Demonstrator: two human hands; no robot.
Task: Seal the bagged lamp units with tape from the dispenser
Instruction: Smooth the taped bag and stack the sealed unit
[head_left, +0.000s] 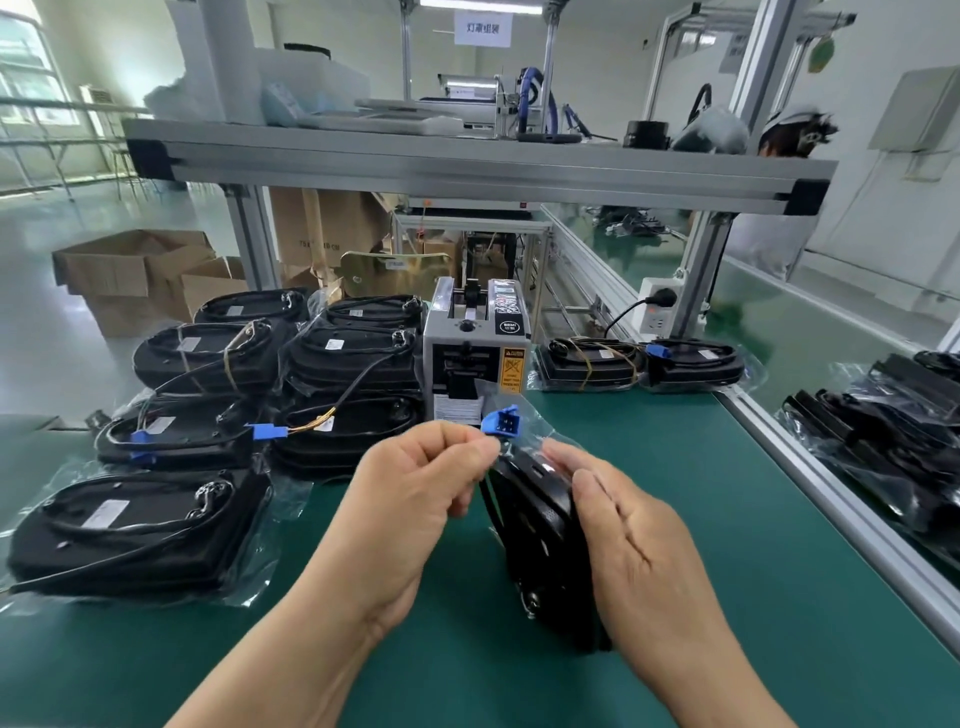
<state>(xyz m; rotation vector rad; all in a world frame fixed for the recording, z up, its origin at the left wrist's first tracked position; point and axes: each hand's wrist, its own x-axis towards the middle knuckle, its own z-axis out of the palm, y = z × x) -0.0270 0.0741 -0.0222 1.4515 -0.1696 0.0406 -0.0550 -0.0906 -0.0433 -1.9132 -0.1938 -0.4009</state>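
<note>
Black lamp stacks (218, 364) left, dispenser (475, 353) behind unit (540, 525)

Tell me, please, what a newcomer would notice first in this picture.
First come the two hands in the centre: the right hand holds a black bagged lamp unit on its edge over the green table, while the left hand pinches its bag beside a blue connector. Just behind stands the grey tape dispenser, and stacks of bagged units fill the left side.
</note>
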